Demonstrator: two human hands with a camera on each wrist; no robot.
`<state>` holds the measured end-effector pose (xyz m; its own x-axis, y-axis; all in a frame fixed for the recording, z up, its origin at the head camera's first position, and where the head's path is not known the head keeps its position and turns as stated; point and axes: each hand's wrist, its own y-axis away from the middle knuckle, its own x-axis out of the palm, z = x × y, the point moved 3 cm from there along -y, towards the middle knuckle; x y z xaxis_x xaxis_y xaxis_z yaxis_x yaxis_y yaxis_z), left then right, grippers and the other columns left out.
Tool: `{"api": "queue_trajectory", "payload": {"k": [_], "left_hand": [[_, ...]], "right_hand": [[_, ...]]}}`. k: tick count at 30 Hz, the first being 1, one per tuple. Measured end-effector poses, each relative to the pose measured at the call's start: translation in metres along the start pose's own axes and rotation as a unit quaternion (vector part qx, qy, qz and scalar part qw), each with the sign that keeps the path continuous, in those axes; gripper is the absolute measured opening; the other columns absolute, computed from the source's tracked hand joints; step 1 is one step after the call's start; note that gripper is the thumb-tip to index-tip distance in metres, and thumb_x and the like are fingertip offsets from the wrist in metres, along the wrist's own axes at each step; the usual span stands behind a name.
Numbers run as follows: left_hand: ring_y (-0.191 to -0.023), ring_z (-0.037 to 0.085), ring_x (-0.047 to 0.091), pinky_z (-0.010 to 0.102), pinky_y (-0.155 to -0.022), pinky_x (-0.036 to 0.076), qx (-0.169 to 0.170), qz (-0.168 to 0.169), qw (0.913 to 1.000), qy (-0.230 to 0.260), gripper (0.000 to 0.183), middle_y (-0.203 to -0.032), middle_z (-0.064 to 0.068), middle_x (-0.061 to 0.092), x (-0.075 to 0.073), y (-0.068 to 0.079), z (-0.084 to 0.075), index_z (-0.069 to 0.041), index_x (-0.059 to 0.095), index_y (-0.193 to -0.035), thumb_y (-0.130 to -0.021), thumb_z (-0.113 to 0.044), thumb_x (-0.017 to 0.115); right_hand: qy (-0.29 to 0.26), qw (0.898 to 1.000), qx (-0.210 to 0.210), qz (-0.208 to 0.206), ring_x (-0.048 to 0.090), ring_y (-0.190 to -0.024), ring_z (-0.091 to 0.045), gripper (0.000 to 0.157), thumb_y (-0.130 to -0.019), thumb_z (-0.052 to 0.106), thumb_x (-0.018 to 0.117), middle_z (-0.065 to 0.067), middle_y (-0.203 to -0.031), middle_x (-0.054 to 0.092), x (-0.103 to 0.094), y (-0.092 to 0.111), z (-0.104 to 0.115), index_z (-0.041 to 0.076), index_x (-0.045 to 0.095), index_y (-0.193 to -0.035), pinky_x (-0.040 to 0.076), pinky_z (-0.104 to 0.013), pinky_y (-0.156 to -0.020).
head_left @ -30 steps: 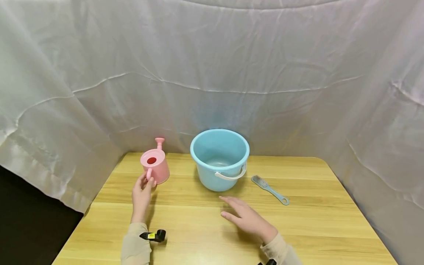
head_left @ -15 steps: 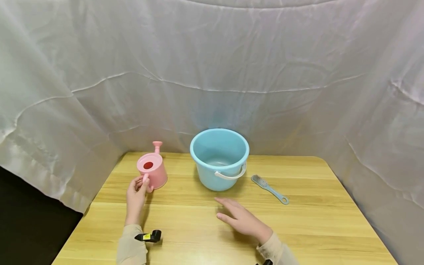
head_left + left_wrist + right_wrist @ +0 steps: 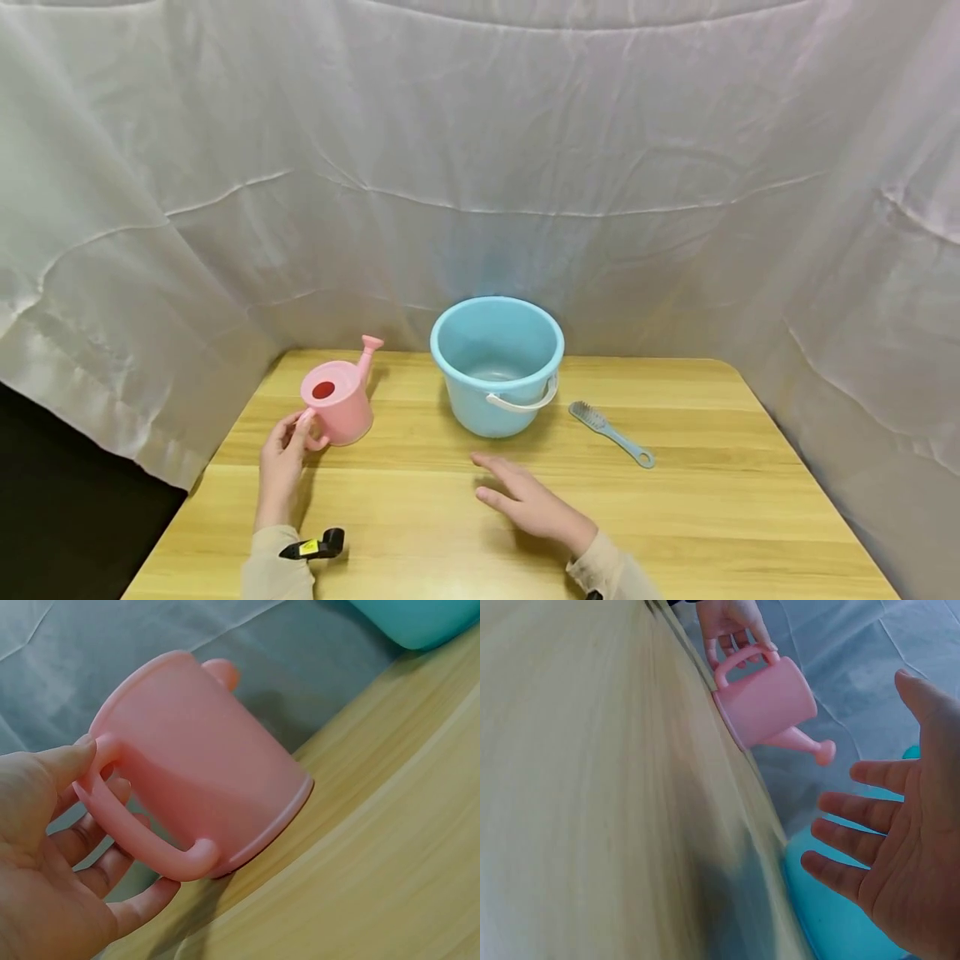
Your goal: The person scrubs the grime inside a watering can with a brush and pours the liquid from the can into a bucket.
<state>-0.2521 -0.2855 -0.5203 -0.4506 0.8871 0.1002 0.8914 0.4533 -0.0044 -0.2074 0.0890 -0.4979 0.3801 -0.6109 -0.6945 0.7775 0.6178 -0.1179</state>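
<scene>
A pink watering can [image 3: 345,408] with a round red-looking opening stands at the left of the table, its spout pointing to the back right. My left hand [image 3: 281,471] pinches the top of its handle [image 3: 142,836] between thumb and fingers, as the left wrist view shows closely. In front of the light blue bucket [image 3: 491,408], my right hand [image 3: 532,504] hovers over the table with straight, spread fingers [image 3: 855,840] and holds nothing. The bucket's white handle [image 3: 521,406] hangs down at its front right.
A blue brush [image 3: 611,433] with a holed handle lies right of the bucket on the wooden table [image 3: 712,517]. Pale grey curtains [image 3: 480,150] hang close behind the table and along its sides. Each sleeve carries a black camera mount [image 3: 315,546].
The left hand has drawn the watering can toward the front left, and its spout has turned to the right. My right hand has shifted slightly left. Bucket and brush stay put.
</scene>
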Motion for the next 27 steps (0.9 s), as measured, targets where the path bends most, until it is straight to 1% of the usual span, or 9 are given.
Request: {"api": "queue_trajectory", "payload": {"k": [4,7,10,12,14,17,20,24,27], "left_hand": [[-0.07,0.011,0.066,0.024,-0.077,0.06,0.006,-0.004,0.9999,0.013,0.031,-0.085,0.001,0.057,-0.006,0.0,0.0,-0.007,0.06,-0.113,-0.095,-0.032,0.06],[-0.069,0.01,0.063,0.025,-0.079,0.06,0.004,-0.002,0.9991,0.042,0.028,-0.086,0.001,0.055,-0.008,0.0,0.001,-0.006,0.06,-0.112,-0.096,-0.029,0.059],[-0.067,0.009,0.06,0.026,-0.08,0.06,0.003,0.005,0.9984,0.057,0.026,-0.086,0.0,0.055,-0.011,0.0,0.001,-0.007,0.06,-0.112,-0.096,-0.027,0.059],[-0.066,0.009,0.06,0.026,-0.08,0.06,0.001,0.009,0.998,0.063,0.024,-0.085,-0.001,0.056,-0.013,-0.001,0.001,-0.008,0.061,-0.111,-0.096,-0.027,0.059],[-0.066,0.009,0.061,0.027,-0.08,0.06,0.002,0.017,0.9978,0.064,0.022,-0.085,-0.001,0.056,-0.016,-0.001,0.001,-0.01,0.062,-0.11,-0.097,-0.027,0.058],[-0.067,0.01,0.064,0.027,-0.081,0.06,0.005,0.027,0.9977,0.062,0.022,-0.084,-0.002,0.056,-0.019,0.001,0.0,-0.01,0.063,-0.111,-0.097,-0.027,0.057],[-0.07,0.011,0.068,0.024,-0.08,0.058,0.003,0.033,0.998,0.054,0.023,-0.084,-0.004,0.056,-0.023,0.002,-0.001,-0.012,0.064,-0.112,-0.098,-0.029,0.056],[-0.073,0.013,0.071,0.022,-0.08,0.055,-0.004,0.037,0.9984,0.044,0.025,-0.085,-0.005,0.056,-0.027,0.004,-0.001,-0.014,0.063,-0.114,-0.098,-0.031,0.055],[-0.074,0.014,0.071,0.024,-0.081,0.056,-0.002,0.046,0.998,0.042,0.028,-0.087,-0.004,0.056,-0.029,0.005,0.0,-0.013,0.063,-0.115,-0.099,-0.032,0.054]], "right_hand": [[-0.036,0.999,0.004,0.021,0.039,-0.141,-0.03,0.055,-0.104,0.04,0.039,-0.009,-0.154,0.039,0.009,-0.008,0.001,0.009,0.036,-0.149,0.035,-0.048,-0.116],[-0.074,0.997,0.015,0.036,0.04,-0.14,-0.03,0.056,-0.105,0.04,0.037,-0.009,-0.155,0.039,0.016,-0.017,0.001,0.01,0.033,-0.151,0.035,-0.046,-0.117],[-0.118,0.992,0.03,0.039,0.04,-0.14,-0.03,0.054,-0.105,0.04,0.034,-0.009,-0.154,0.039,0.022,-0.027,0.0,0.012,0.031,-0.152,0.032,-0.048,-0.118],[-0.152,0.987,0.044,0.04,0.039,-0.141,-0.03,0.055,-0.105,0.042,0.032,-0.008,-0.155,0.039,0.025,-0.034,-0.001,0.014,0.029,-0.153,0.029,-0.05,-0.119],[-0.187,0.98,0.054,0.041,0.037,-0.143,-0.03,0.057,-0.105,0.045,0.03,-0.008,-0.156,0.037,0.028,-0.043,0.0,0.015,0.027,-0.154,0.028,-0.05,-0.12],[-0.239,0.969,0.057,0.04,0.034,-0.144,-0.031,0.06,-0.105,0.047,0.028,-0.01,-0.157,0.033,0.033,-0.056,0.001,0.013,0.023,-0.155,0.031,-0.048,-0.119],[-0.285,0.956,0.064,0.027,0.034,-0.144,-0.031,0.062,-0.104,0.048,0.03,-0.011,-0.158,0.032,0.041,-0.069,0.001,0.012,0.023,-0.154,0.034,-0.046,-0.117],[-0.328,0.941,0.087,-0.001,0.036,-0.143,-0.03,0.065,-0.102,0.051,0.036,-0.011,-0.157,0.034,0.053,-0.086,0.001,0.013,0.026,-0.154,0.034,-0.046,-0.117],[-0.355,0.929,0.101,-0.011,0.035,-0.144,-0.03,0.07,-0.1,0.055,0.039,-0.01,-0.158,0.031,0.061,-0.097,0.003,0.012,0.025,-0.154,0.034,-0.047,-0.118]]}}
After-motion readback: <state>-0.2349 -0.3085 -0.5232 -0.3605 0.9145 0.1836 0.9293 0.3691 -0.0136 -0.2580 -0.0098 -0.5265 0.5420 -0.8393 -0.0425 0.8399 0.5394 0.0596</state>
